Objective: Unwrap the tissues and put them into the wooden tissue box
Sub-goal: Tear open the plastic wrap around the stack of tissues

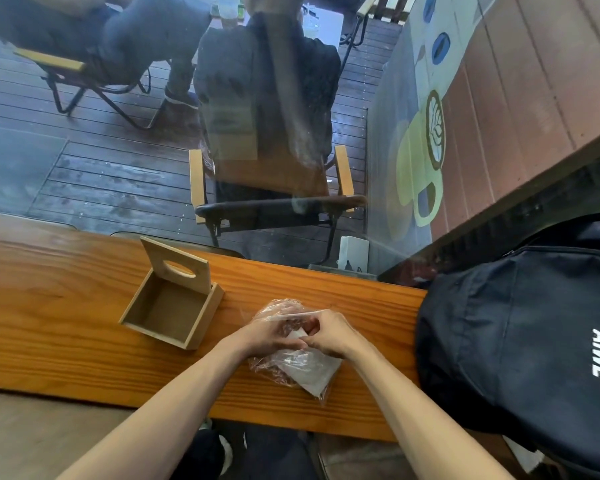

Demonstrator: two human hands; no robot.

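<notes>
A pack of white tissues (307,374) in clear plastic wrap (278,310) lies on the wooden counter (66,306). My left hand (269,336) and my right hand (329,332) meet on top of the pack, fingers pinching the wrap at its middle. To the left stands the wooden tissue box (167,313), empty, with its hinged lid (177,263) raised upright; the lid has an oval slot.
A black backpack (520,341) lies on the counter's right end, close to my right arm. Behind the counter is a glass window; outside are folding chairs (274,188) with people seated. A small white device (353,252) sits by the glass.
</notes>
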